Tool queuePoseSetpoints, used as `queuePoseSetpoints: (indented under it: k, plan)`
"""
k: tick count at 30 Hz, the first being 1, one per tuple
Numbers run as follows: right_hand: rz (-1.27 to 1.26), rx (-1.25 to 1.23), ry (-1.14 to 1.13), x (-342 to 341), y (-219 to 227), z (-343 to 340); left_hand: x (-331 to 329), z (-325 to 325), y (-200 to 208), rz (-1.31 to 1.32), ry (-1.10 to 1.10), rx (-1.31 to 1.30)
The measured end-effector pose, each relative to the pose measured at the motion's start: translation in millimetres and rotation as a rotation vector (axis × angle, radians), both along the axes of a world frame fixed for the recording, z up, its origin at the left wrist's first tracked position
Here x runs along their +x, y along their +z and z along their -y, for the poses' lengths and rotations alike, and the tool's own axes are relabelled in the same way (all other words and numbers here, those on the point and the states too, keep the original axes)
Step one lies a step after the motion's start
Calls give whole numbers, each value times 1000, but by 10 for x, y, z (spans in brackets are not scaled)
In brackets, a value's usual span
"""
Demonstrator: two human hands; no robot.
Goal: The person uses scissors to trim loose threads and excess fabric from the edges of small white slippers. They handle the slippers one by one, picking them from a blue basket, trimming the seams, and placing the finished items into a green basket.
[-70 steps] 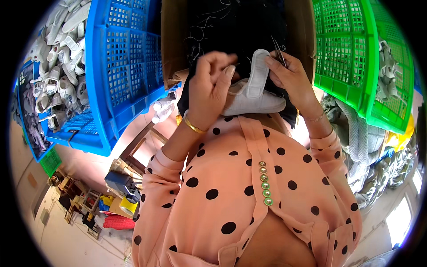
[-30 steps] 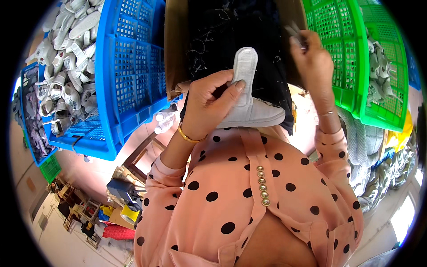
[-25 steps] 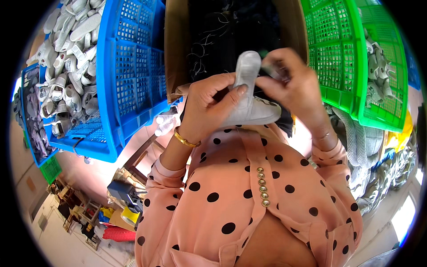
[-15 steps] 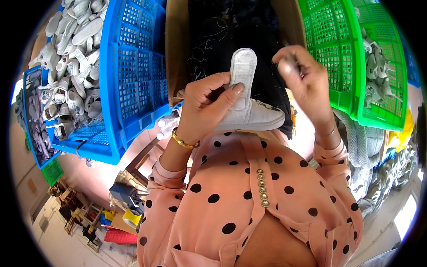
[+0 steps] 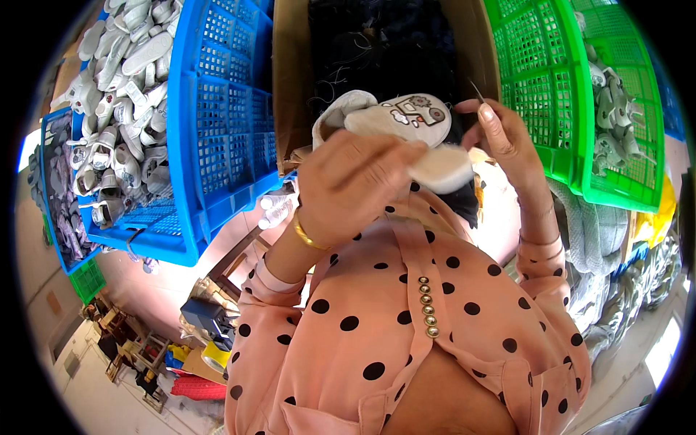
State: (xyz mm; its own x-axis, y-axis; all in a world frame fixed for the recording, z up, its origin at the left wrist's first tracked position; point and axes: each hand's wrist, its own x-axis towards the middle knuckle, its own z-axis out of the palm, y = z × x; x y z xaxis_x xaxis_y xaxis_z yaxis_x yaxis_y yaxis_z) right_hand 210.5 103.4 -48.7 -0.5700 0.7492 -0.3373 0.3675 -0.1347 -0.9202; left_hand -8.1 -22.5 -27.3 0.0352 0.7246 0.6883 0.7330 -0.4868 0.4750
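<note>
No text, number, label or sign was legible. The pale shoe (image 5: pixel 373 122) bore a graphic motif (image 5: pixel 418 114) with red and dark shapes on its toe; no characters could be read in it. Marks on the piled shoes (image 5: pixel 125 168) in the blue crate (image 5: pixel 187 145) were too small to read.

Pale flap (image 5: pixel 445 168) blurred; blue crate (image 5: pixel 228 109) cut off

A shoe (image 5: pixel 378 122) is between the left crate (image 5: pixel 186 145), holding other shoes (image 5: pixel 119 138), and the right crate (image 5: pixel 581 109).
</note>
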Motion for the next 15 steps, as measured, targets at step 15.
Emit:
queuePoseSetpoints:
  k: [15]
  plan:
    - [-141,2,-5,33,-320,63,247,427,-328,509,-36,-711]
